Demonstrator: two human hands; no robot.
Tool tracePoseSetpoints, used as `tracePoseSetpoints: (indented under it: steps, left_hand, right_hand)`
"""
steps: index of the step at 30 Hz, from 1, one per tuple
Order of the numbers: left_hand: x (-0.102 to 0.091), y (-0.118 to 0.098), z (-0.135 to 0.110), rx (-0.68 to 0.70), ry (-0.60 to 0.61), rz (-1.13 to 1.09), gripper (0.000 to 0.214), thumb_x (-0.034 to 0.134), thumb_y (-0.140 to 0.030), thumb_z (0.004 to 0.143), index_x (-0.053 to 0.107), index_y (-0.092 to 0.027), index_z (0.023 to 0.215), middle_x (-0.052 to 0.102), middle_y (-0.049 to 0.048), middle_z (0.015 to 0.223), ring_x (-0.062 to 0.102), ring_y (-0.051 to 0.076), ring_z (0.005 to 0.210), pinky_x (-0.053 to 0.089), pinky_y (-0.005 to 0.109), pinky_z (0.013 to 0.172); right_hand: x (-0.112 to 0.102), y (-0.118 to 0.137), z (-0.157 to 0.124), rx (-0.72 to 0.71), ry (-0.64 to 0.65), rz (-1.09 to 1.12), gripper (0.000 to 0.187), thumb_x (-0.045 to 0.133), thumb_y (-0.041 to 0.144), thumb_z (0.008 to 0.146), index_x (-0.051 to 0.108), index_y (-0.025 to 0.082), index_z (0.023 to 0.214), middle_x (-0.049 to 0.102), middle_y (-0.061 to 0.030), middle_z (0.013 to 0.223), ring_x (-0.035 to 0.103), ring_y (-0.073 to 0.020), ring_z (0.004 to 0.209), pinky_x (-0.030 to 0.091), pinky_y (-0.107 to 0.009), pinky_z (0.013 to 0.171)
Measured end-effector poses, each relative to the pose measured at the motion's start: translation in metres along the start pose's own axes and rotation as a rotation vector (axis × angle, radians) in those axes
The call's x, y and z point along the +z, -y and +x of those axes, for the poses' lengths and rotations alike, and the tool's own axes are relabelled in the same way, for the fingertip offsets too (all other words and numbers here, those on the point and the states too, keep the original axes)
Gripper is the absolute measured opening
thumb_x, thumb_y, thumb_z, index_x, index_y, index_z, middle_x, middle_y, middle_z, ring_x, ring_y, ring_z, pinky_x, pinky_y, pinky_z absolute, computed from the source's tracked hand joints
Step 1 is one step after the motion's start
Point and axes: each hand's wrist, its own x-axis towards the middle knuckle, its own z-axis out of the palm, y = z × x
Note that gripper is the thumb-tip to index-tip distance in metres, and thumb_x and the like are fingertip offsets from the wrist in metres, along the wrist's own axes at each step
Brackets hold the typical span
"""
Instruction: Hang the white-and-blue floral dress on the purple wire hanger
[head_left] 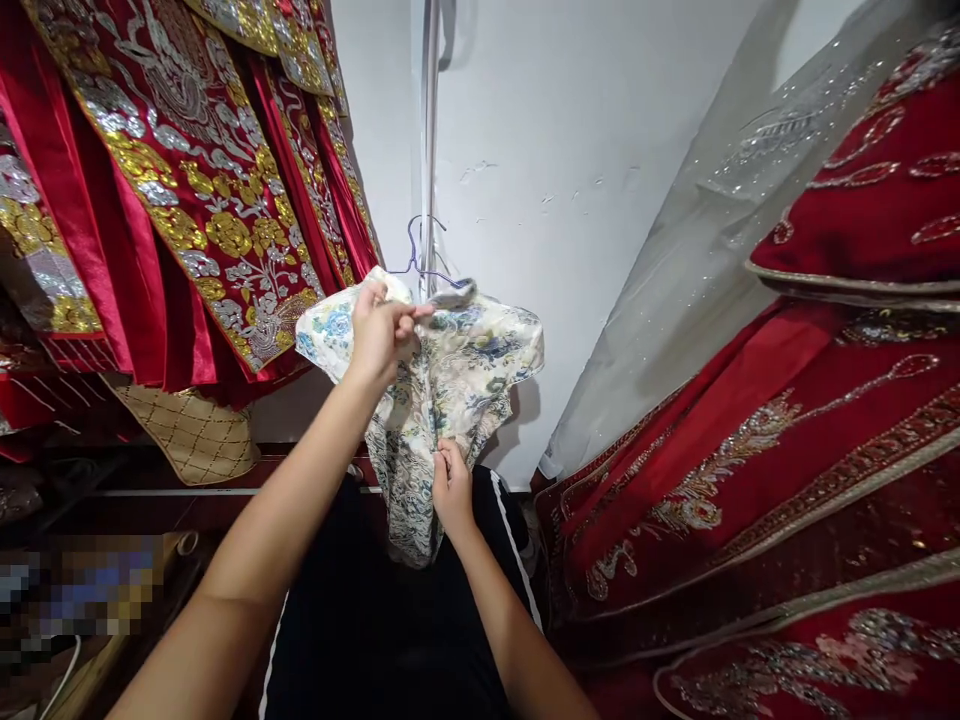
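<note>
A short-sleeved floral shirt [480,355], cream with blue and green-grey flowers, hangs in front of me on a thin purple-blue wire hanger [413,262]. My left hand [379,330] is at the top of its front, just below the collar, with fingers closed on the fabric edge. Lower down the front opening, my right hand [452,485] pinches the shirt's edge between thumb and fingers. The fabric between the two hands runs nearly straight. Part of the collar and the shirt's left side are hidden behind my left hand.
A vertical metal pole [430,130] stands before the white wall [555,120]. Red embroidered garments [225,230] hang at left; more red beaded garments [750,440] and a sheer white veil-like cloth [675,270] hang at right. A wooden edge [112,650] lies lower left.
</note>
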Motion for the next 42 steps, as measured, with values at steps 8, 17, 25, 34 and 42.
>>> tracePoseSetpoints:
  steps: [8,17,25,34,42]
  left_hand:
    - [-0.005,-0.011,0.003,0.13,0.083,0.053,0.033,0.058,-0.007,0.067,0.033,-0.023,0.082,0.053,-0.0087,0.056,0.053,0.006,0.042,0.022,0.014,0.039]
    - [-0.021,0.023,-0.033,0.136,0.296,0.266,0.03,0.058,-0.017,0.078,0.036,-0.025,0.096,0.068,-0.0062,0.071,0.044,0.006,0.035,0.036,0.019,0.042]
    - [-0.019,0.009,-0.027,0.119,0.38,0.658,0.034,0.054,-0.018,0.085,0.048,-0.019,0.118,0.065,-0.0016,0.07,0.061,0.014,0.055,0.048,0.026,0.057]
    - [-0.031,0.013,-0.015,0.364,0.377,1.213,0.026,0.046,-0.019,0.092,0.057,-0.017,0.115,0.07,0.0054,0.084,0.065,0.023,0.079,0.045,0.033,0.072]
    - [-0.03,-0.021,0.0,0.633,0.273,1.17,0.006,0.054,-0.02,0.091,0.059,-0.02,0.092,0.065,0.0046,0.085,0.058,0.019,0.078,0.043,0.031,0.073]
  right_hand:
    - [0.008,-0.018,-0.036,0.069,0.06,0.085,0.022,0.04,0.041,0.095,0.052,0.025,0.102,0.046,0.0002,0.068,0.046,-0.02,0.061,0.041,-0.032,0.061]
    - [-0.032,0.054,0.033,0.064,0.168,0.308,0.034,0.046,0.051,0.095,0.061,0.023,0.107,0.065,-0.0068,0.094,0.06,-0.0203,0.085,0.047,-0.031,0.075]
    - [-0.056,0.14,0.144,-0.148,0.253,0.412,0.033,0.054,0.053,0.091,0.058,0.021,0.087,0.057,0.0011,0.071,0.056,-0.0125,0.062,0.044,-0.025,0.057]
    - [-0.043,0.138,0.17,-0.126,0.148,0.321,0.015,0.063,0.031,0.079,0.063,0.016,0.076,0.061,-0.0011,0.064,0.054,-0.0135,0.057,0.044,-0.026,0.054]
    - [-0.033,0.092,0.173,-0.092,0.1,-0.07,0.015,0.059,0.027,0.077,0.06,0.018,0.065,0.06,-0.0023,0.066,0.051,-0.0146,0.06,0.037,-0.027,0.057]
